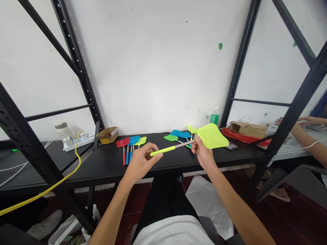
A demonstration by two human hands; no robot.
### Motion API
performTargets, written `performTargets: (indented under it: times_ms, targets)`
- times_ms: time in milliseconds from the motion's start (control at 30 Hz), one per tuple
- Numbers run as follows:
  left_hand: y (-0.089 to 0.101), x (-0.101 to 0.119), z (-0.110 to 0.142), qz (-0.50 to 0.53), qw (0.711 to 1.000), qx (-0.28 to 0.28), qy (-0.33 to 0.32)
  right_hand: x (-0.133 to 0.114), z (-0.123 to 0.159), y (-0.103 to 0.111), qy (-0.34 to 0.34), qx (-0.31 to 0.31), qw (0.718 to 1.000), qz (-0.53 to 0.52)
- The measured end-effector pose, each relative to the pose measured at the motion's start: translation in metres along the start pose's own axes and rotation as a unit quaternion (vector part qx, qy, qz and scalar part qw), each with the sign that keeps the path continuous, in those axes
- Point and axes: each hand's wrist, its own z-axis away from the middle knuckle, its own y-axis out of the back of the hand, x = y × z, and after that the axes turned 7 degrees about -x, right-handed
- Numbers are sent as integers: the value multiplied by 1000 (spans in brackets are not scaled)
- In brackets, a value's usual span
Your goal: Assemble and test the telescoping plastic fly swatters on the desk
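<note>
A yellow-green fly swatter [212,136] is held level above the table, its perforated head to the right and its handle to the left. My right hand [203,153] is closed on the metal shaft just below the head. At the other end, my left hand [141,160] pinches the handle tip between thumb and fingers. Behind my left hand lies a row of fly swatters with a red head [123,142], blue heads [134,139] and a yellow-green head [141,141]. Beyond my right hand is a looser group with blue heads [177,133] and green heads [170,137], partly hidden.
On the black table [102,163] stand a small open cardboard box [107,135] and a bottle with a green label [215,116]. A yellow cable [78,153] hangs at left near a power strip [79,143]. Black rack posts frame both sides. Another person's arm [306,136] shows far right.
</note>
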Motion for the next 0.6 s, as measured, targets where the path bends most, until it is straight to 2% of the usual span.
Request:
performTargets:
  times_ms: [267, 400, 600]
  targets:
    - [2, 5, 2, -90, 996, -9, 16, 4, -1, -1, -6, -2, 1000, 7]
    - [1, -1, 0, -60, 997, -5, 46, 5, 0, -2, -5, -9, 1000, 12]
    - [3, -1, -1, -36, 999, -7, 15, 5, -2, 1, -4, 15, 1000, 8]
